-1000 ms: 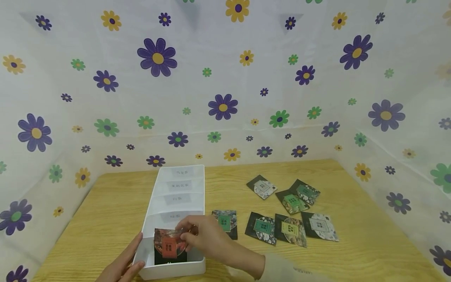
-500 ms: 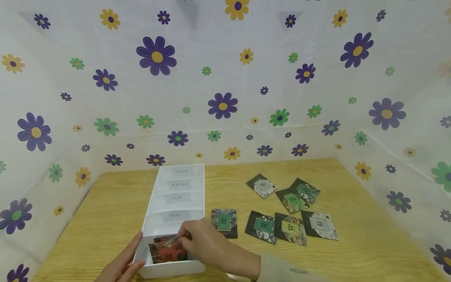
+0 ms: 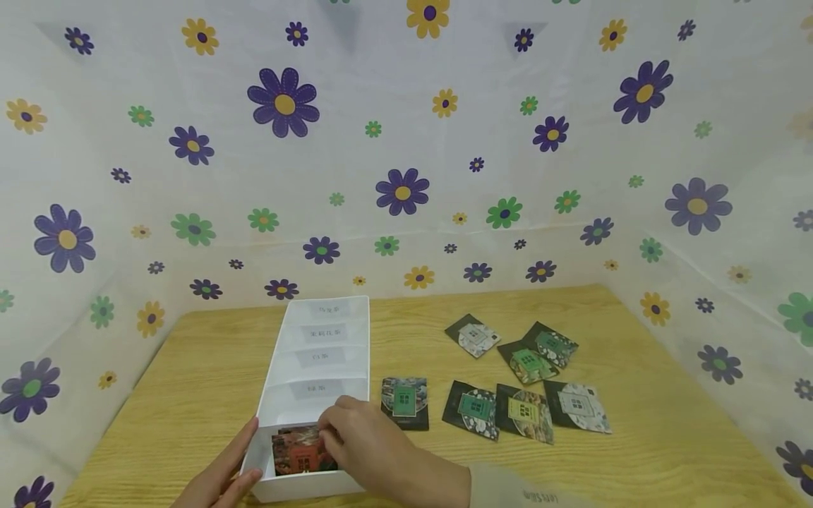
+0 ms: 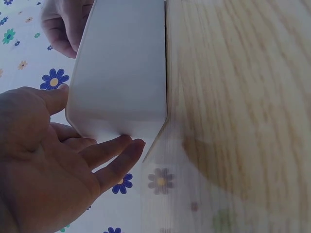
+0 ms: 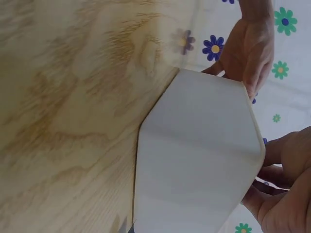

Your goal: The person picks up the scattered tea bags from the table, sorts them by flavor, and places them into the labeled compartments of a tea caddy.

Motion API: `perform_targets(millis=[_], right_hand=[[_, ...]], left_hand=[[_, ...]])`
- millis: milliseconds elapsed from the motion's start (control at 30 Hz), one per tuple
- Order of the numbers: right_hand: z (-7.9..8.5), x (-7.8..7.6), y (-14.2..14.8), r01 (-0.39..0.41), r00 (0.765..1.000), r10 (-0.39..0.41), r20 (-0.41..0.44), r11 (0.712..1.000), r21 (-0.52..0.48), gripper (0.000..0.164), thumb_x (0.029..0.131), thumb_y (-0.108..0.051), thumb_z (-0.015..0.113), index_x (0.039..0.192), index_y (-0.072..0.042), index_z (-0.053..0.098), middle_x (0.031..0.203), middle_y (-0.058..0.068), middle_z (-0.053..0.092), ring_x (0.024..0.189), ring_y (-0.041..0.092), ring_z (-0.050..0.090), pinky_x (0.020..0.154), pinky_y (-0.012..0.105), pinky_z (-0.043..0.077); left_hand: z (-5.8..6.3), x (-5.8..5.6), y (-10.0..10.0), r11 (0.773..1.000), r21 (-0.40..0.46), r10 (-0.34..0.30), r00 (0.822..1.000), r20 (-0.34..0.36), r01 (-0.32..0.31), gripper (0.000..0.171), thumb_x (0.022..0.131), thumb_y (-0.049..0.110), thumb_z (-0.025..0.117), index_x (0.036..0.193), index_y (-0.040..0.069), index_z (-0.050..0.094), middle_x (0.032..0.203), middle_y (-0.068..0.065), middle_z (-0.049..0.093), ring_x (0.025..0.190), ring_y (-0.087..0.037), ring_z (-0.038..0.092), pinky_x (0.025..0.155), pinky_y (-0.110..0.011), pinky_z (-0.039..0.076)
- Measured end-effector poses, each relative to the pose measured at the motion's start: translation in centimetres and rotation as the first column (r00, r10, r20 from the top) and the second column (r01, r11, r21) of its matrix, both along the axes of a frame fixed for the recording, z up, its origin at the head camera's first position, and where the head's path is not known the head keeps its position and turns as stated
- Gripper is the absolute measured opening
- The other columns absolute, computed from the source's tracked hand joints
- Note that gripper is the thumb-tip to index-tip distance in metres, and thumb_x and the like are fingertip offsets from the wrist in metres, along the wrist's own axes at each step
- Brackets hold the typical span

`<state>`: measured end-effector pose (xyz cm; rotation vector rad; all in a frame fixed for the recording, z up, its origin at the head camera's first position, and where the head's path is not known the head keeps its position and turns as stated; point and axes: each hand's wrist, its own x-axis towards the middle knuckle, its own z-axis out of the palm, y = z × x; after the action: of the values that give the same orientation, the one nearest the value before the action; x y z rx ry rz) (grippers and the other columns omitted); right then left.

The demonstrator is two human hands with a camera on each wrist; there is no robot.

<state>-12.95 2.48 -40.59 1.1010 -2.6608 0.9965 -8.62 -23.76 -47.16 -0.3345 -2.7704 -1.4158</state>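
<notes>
In the near compartment of a long white divided box (image 3: 311,487) sits a red and black tea sachet (image 3: 297,455), sunk partly below the rim. Another dark red packet edge shows just behind it. My right hand (image 3: 375,441) reaches over the box's right wall and pinches the sachet at its upper right, the fingertips partly hidden. In the right wrist view the box wall hides what these fingers hold. My left hand (image 4: 63,160) holds the box's near left corner, thumb at the rim and fingers against the outer wall.
Paper labels with Chinese characters mark the box's other compartments. A green-labelled sachet (image 3: 404,402) lies right of the box. Farther right lie several more, including a yellow-labelled sachet (image 3: 524,415) and a white-labelled sachet (image 3: 576,407). A flowered curtain (image 3: 406,141) surrounds the wooden table (image 3: 190,374).
The red sachet has gone down into the near compartment, with my right hand lowering alongside it. My left hand stays at the box corner, and the sachets on the table have not moved.
</notes>
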Motion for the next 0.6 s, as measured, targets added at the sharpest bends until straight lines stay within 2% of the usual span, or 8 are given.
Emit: perform_targets(millis=[100,167,267,333,433,500,600], right_hand=[[0.2,-0.1,0.4,0.01,1.0,-0.012,-0.022,0.998,-0.054,0.01,0.101,-0.004,0.066,0.098,-0.006,0.075,0.089,-0.006,0.064,0.073,-0.006,0.049,0.06,0.005,0.044],[0.3,-0.4,0.8,0.019,1.0,-0.02,-0.009,0.993,-0.116,0.01,0.101,-0.003,0.066,0.098,-0.004,0.075,0.09,-0.003,0.066,0.073,-0.005,0.051,0.061,0.006,0.045],[0.5,-1.0,1.7,0.042,0.999,-0.046,-0.019,0.982,-0.181,0.009,0.1,-0.002,0.067,0.101,-0.004,0.075,0.092,-0.001,0.069,0.074,-0.003,0.055,0.062,0.008,0.047],[0.7,-1.5,2.5,0.077,0.995,-0.087,-0.042,0.977,-0.198,0.008,0.099,-0.003,0.068,0.102,-0.005,0.075,0.092,0.0,0.071,0.075,-0.002,0.058,0.062,0.01,0.048],[1.2,-2.2,3.9,0.135,0.988,-0.146,-0.043,0.971,-0.199,0.009,0.098,-0.003,0.069,0.105,-0.005,0.075,0.092,0.001,0.072,0.075,0.001,0.06,0.061,0.014,0.05],[1.4,-2.7,4.9,0.175,0.984,-0.18,-0.009,0.965,-0.196,0.011,0.099,-0.004,0.068,0.107,-0.005,0.075,0.093,0.001,0.072,0.075,0.004,0.062,0.062,0.018,0.052],[1.6,-3.6,6.5,0.227,0.974,-0.218,0.069,0.955,-0.191,0.014,0.101,-0.006,0.066,0.112,-0.005,0.074,0.094,0.001,0.072,0.078,0.009,0.064,0.062,0.022,0.054]], left_hand=[[-0.2,0.0,0.0,1.0,0.01,0.005,1.0,0.0,-0.005,0.071,0.099,0.004,0.068,0.159,-0.004,0.032,0.156,-0.03,0.04,0.126,-0.042,0.053,0.077,-0.04,0.062],[-0.4,0.0,0.0,1.0,0.022,0.002,1.0,-0.012,-0.002,0.071,0.099,0.003,0.068,0.159,-0.004,0.032,0.154,-0.031,0.041,0.126,-0.034,0.056,0.076,-0.039,0.062],[-0.6,0.1,0.0,0.999,0.037,-0.006,0.999,-0.049,0.008,0.07,0.098,0.0,0.067,0.158,-0.005,0.033,0.151,-0.034,0.045,0.121,-0.013,0.058,0.074,-0.036,0.062],[-0.7,0.1,0.0,0.999,0.037,-0.005,0.998,-0.068,0.008,0.069,0.097,0.0,0.068,0.158,-0.004,0.034,0.149,-0.034,0.046,0.118,-0.004,0.057,0.073,-0.034,0.061],[-0.7,0.1,0.1,0.999,0.033,0.005,0.998,-0.059,-0.003,0.07,0.098,0.001,0.068,0.158,-0.003,0.035,0.15,-0.032,0.046,0.12,-0.009,0.058,0.074,-0.034,0.061],[-0.6,0.1,0.1,0.999,0.029,0.019,0.999,-0.039,-0.018,0.07,0.098,0.003,0.069,0.159,-0.002,0.035,0.152,-0.029,0.046,0.121,-0.016,0.059,0.075,-0.034,0.061],[-0.6,0.1,0.2,0.999,0.034,0.032,0.999,-0.016,-0.032,0.07,0.098,0.003,0.069,0.159,0.0,0.035,0.151,-0.027,0.047,0.121,-0.017,0.059,0.076,-0.034,0.061]])
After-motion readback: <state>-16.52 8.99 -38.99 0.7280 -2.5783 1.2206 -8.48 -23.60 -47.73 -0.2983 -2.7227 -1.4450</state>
